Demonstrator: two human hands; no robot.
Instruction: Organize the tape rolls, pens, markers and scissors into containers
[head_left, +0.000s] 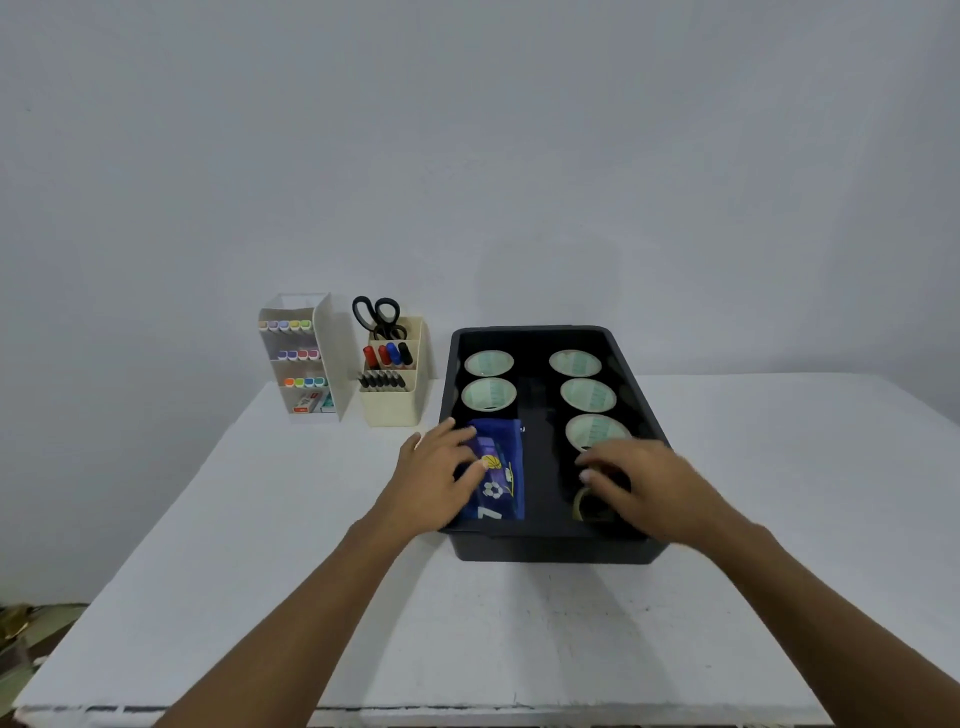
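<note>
Now, the black bin looks stiff and heavy with rolls. Your left hand rests with flat fingers on the soft blue pouch, near left inside. Your right hand covers the near-right tape roll; I cannot tell its grip. The roll is probably light and rigid, so take it by the rim.

open tabletop left of black bin, organizers crowding far-left corner
</note>
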